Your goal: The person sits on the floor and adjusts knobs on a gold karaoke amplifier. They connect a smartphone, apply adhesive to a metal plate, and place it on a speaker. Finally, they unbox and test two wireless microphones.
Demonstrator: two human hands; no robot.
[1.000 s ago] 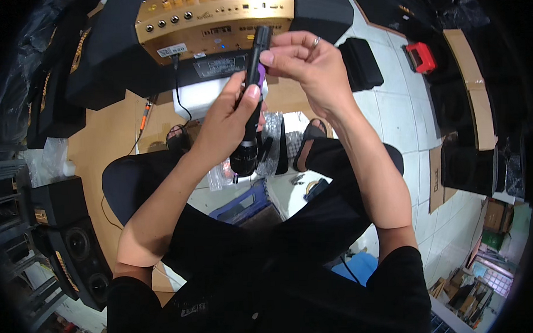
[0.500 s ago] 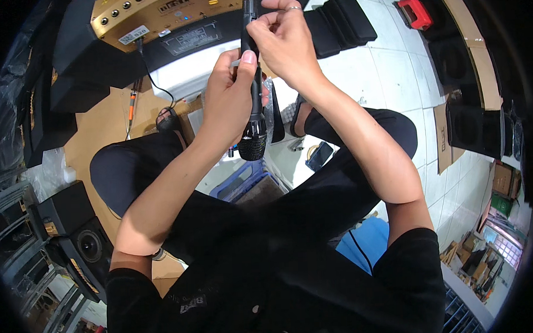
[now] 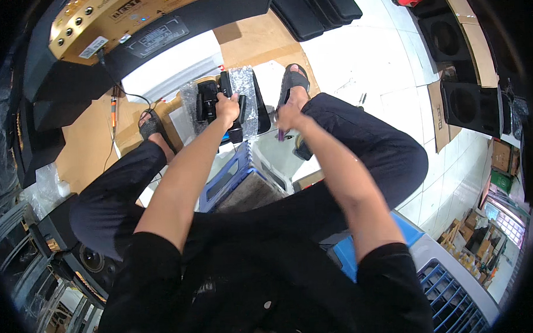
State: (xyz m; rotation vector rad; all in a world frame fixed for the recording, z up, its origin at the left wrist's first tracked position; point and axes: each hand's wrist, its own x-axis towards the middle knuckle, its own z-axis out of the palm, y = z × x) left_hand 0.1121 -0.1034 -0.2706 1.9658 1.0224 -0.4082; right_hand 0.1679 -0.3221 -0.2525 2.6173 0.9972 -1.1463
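My left hand (image 3: 228,109) is closed around a black handheld microphone (image 3: 225,83), low over a sheet of bubble wrap (image 3: 247,89). Other black parts (image 3: 207,103) lie on the wrap just left of that hand; their exact kind is hard to make out. To the right, beside my sandalled foot, my right hand (image 3: 289,117) is blurred by motion. Its fingers are drawn together, and a small purple thing (image 3: 282,135) shows below them, too smeared to name.
A blue and grey plastic stool (image 3: 223,182) stands between my legs. Ahead is a large black speaker cabinet with a gold panel (image 3: 126,19). A white foam block (image 3: 175,67), black padded pieces (image 3: 314,15) and an orange-handled tool (image 3: 114,110) lie around.
Both hands have come down from in front of me. My left hand has brought the microphone to the bubble wrap; my right hand has left the microphone and moved down near my foot.
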